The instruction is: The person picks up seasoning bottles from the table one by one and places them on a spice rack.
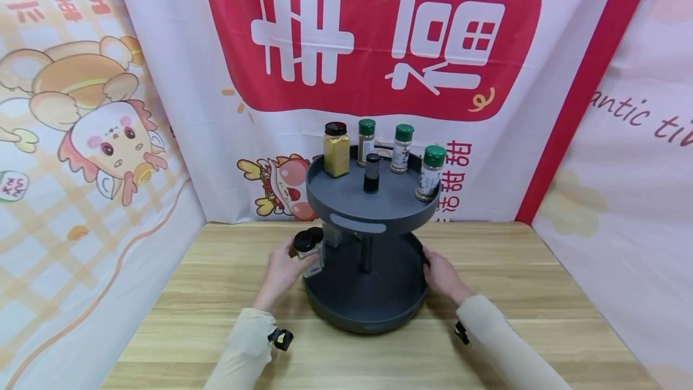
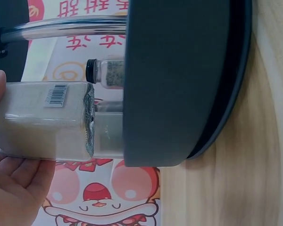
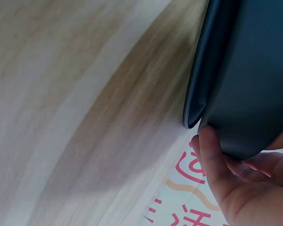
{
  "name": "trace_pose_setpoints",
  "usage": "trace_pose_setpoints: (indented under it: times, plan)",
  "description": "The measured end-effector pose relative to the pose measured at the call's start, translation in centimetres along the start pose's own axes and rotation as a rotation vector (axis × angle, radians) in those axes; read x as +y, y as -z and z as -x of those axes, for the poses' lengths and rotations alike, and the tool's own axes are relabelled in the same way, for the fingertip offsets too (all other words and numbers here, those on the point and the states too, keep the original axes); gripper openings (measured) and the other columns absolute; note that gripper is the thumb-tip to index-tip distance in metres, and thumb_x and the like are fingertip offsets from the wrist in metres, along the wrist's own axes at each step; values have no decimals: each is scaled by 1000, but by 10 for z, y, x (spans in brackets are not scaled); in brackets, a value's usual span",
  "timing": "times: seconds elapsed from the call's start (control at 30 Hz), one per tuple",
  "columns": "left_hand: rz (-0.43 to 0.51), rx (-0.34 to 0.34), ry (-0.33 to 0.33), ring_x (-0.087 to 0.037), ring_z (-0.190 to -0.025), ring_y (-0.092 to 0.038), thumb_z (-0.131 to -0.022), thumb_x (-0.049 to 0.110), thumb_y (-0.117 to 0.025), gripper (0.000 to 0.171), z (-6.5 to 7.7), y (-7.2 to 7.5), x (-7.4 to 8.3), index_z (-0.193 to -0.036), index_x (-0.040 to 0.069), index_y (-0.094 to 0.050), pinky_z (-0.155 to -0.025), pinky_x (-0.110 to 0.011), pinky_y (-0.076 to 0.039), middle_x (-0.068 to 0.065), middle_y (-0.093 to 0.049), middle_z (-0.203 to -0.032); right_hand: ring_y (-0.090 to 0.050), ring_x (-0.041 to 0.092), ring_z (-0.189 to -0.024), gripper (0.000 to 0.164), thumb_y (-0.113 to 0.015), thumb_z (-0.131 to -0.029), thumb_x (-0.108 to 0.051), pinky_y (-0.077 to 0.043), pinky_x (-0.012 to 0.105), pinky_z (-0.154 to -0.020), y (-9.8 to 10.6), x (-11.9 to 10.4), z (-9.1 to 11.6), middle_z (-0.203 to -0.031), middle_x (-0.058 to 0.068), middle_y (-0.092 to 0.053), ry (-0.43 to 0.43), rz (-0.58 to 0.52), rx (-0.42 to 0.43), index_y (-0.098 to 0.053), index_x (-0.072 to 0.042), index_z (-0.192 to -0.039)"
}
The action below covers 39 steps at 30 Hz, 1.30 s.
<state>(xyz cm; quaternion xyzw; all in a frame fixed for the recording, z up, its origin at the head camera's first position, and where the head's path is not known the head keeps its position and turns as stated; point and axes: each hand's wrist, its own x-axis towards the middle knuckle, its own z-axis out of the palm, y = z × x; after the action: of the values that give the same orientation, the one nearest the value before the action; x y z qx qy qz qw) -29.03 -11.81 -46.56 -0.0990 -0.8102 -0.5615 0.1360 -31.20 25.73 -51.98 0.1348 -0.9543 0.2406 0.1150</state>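
Note:
My left hand (image 1: 284, 271) holds a clear square spice jar (image 2: 42, 122) with pale contents between thumb and fingers. In the head view its black lid (image 1: 304, 241) points up, at the left edge of the lower tray (image 1: 373, 303) of a grey two-tier rack. Seen from the left wrist, the jar's base hangs just over that tray's rim, overlapping another clear jar (image 2: 109, 134). A small black-capped jar of green flakes (image 2: 114, 73) stands beyond. My right hand (image 1: 445, 272) grips the lower tray's right rim, its fingers (image 3: 211, 150) against the outer wall.
The upper tray (image 1: 390, 204) carries a yellow-filled jar (image 1: 338, 156), a small dark-capped jar (image 1: 371, 174) and several green-capped shakers (image 1: 430, 174). A post (image 1: 366, 254) joins the tiers. The rack stands on a wooden table (image 1: 509, 294), with printed cloths (image 1: 178, 89) behind and beside it.

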Motion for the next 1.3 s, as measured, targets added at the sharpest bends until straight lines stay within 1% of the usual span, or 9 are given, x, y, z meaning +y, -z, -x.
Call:
trace_pose_setpoints:
  times: [0.13,0.27,0.4,0.6,0.87,1.03,1.3]
  plan:
    - [1,10,14,-27,-100,-62,-75,13,-80,41,1,-4,-2,-112,4,-63,-86,-43,-49,-11,-67,-106,-57,42,-104,47,-52,-89,1,-46,50,-89,0,-1,1,-113,33,-57,4,7,9,-41,16,-133]
    - [-20,21,33,-26,-97,-63,-74,16,-81,39,2,-8,-6,-108,6,-64,-87,-45,-48,-9,-68,-104,-57,43,-104,47,-53,-89,1,-46,50,-88,0,-3,2,-112,33,-57,6,12,11,-42,17,-132]
    - [-20,26,35,-24,-95,-62,-74,19,-82,38,3,-10,-9,-106,8,-64,-86,-45,-47,-7,-68,-101,-57,43,-103,47,-53,-89,2,-46,50,-87,0,-4,4,-112,34,-57,14,17,21,-42,18,-132]
    - [-9,25,23,-25,-96,-62,-73,22,-83,39,5,-13,-13,-104,9,-64,-86,-48,-47,-7,-68,-101,-57,43,-104,47,-53,-89,2,-46,50,-88,0,-4,4,-113,35,-56,13,10,29,-42,18,-131]
    - [-40,31,23,-22,-94,-63,-72,24,-83,37,6,-15,-19,-100,10,-63,-83,-42,-49,-6,-68,-98,-57,44,-104,47,-53,-89,2,-46,50,-88,-2,-2,6,-113,35,-56,19,13,32,-42,18,-131]
    - [-51,36,23,-23,-95,-63,-72,26,-83,38,6,-15,-21,-101,11,-63,-83,-44,-48,-6,-69,-99,-56,43,-105,46,-54,-88,3,-46,50,-89,-2,-2,6,-113,35,-56,19,7,39,-42,19,-130]
    - [-68,25,27,-21,-95,-63,-70,32,-84,41,6,-18,-32,-102,13,-65,-82,-42,-50,-5,-69,-100,-55,42,-109,48,-51,-90,1,-46,49,-89,0,-7,8,-118,34,-54,-22,3,-9,-39,18,-133]
